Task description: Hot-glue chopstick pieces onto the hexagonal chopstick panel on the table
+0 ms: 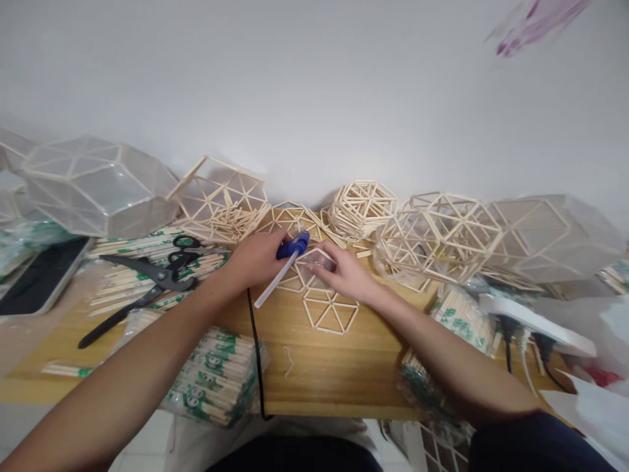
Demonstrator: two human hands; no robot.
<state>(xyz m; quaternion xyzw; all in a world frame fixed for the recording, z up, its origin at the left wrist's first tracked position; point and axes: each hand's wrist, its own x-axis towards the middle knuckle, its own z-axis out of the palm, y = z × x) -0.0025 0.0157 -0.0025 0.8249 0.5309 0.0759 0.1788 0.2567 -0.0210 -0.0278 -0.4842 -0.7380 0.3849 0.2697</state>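
Your left hand is clamping the blue glue gun, glue stick trailing near-left, nozzle pointing right at the stick hexagon. Your right hand is pinching that hexagon against the desk, just right of the nozzle.

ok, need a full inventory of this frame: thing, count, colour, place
blue glue gun with a white glue stick: 1, blue and white, in the left hand, centre
flat hexagon of pale wooden sticks: 1, pale wood, on the table near the right hand
open geodesic stick frames: several, pale wood, along the wall
film-covered stick domes: 2 at least, translucent, far left and far right
black scissors: 1 pair, left of centre
wrapped chopstick bundles, green print: several packs, front left and right
white power strip: 1, right
black cable: 1, over the front edge
wooden table: 1, light brown
left hand: gripping the glue gun
right hand: fingers pressed on a stick piece
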